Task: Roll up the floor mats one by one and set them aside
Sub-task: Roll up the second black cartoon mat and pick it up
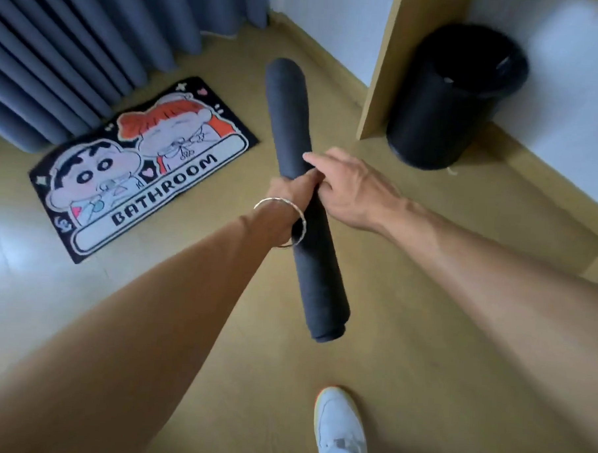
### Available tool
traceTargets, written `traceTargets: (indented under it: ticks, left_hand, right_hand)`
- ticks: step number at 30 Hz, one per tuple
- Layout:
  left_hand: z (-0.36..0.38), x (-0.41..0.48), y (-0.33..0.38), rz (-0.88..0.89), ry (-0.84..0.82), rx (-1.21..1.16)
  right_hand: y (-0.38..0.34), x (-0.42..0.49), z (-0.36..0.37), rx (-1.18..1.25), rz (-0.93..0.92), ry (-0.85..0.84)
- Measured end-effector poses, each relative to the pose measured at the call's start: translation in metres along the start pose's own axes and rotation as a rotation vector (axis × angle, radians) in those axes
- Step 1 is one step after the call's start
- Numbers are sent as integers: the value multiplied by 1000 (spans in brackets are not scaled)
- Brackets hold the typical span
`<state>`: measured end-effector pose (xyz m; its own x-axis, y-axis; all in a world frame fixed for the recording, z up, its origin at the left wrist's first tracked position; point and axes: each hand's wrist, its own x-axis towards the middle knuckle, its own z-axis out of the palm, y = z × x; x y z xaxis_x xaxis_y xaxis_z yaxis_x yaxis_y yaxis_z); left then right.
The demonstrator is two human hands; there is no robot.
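Left hand [292,191] gripping rolled mat [303,178], right hand [354,191] fingers loose

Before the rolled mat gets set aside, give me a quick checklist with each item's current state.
1. Dark rolled mat tightly rolled, no loose flap: ok.
2. Left hand closed around the roll's middle: ok.
3. Right hand gripping: not ok, fingers extended, only touching the roll.
4. Roll lifted off the floor: cannot tell.
5. Cartoon bathroom mat rolled: not ok, it lies flat by the curtain.
6. Black bin out of the roll's way: ok.
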<state>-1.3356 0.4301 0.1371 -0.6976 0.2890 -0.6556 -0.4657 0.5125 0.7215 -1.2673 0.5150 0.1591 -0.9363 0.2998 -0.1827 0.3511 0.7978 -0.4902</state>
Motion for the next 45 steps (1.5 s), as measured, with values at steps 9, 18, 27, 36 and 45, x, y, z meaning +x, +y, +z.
traceTargets:
  ticks: [9, 18, 27, 36, 45]
  left_hand:
    - [-24, -169, 273, 9, 56, -290]
    - [-85, -378, 578, 294, -101, -725]
    - [-189, -527, 695, 426, -287, -898]
    - [-290, -532, 675, 534, -462, -911]
    - [-280, -549, 653, 503, -593, -819]
  right_hand:
    - [-116, -32, -284, 277, 12, 14]
    - [-267, -46, -635, 16, -70, 191]
    - [-419, -99, -782, -123, -96, 281]
    - [-498, -128, -768, -352, -11, 286]
    - [-499, -166, -746, -568, 162, 393]
